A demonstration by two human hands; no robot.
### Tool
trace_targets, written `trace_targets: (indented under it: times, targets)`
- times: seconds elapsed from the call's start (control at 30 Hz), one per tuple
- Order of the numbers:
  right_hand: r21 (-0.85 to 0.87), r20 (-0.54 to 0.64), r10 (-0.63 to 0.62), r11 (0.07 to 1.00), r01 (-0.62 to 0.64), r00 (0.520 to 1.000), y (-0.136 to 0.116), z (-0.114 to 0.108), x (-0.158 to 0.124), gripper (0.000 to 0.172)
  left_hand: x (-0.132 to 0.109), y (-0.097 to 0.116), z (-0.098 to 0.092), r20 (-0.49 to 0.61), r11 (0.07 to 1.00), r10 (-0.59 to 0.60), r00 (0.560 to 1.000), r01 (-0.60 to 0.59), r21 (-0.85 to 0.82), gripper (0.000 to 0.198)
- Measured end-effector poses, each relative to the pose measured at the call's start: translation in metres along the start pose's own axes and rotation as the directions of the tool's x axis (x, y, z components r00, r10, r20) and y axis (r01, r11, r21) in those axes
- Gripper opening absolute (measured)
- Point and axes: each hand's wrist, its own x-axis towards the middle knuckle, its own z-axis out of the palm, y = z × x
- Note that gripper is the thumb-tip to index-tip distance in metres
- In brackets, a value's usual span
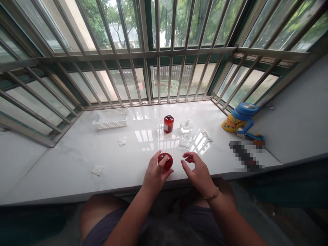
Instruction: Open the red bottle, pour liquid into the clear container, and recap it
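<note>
Near the front edge of the white marble sill, my left hand (155, 172) is closed around a red bottle (167, 163), fingers over its top and thumb along its near side. Just to the right, my right hand (196, 169) is held apart from the bottle, fingers curved and spread with nothing in them. A second red bottle (168, 124) with a black cap and a pale label stands upright farther back. Beside it is a clear bottle (186, 124) with a pump top.
A white perforated basket (112, 119) sits at the back left. Crumpled tissues (97, 170) lie on the left of the sill (66, 164). At the right stand a blue and yellow mug (237, 118) and a blurred dark object (244, 155). Metal bars (169, 78) line the window.
</note>
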Motion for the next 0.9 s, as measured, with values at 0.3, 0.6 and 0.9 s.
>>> trace_targets:
  times: [0.3, 0.6, 0.9]
  targets:
    - [-0.393, -0.209, 0.027, 0.913, -0.11, 0.977, 0.107, -0.06, 0.053, 0.021, 0.049, -0.022, 0.009, 0.04, 0.987, -0.086, 0.996, 0.09, -0.134, 0.075]
    - [-0.454, -0.304, 0.234, 0.817, -0.356, 0.924, 0.187, -0.074, 0.109, 0.036, 0.134, -0.053, 0.047, -0.006, 0.984, -0.145, 0.989, 0.143, -0.11, 0.072]
    - [-0.342, -0.361, 0.222, 0.872, -0.35, 0.906, 0.171, -0.071, 0.107, 0.028, 0.134, -0.061, 0.067, -0.004, 0.981, -0.18, 0.984, 0.179, -0.078, 0.075]
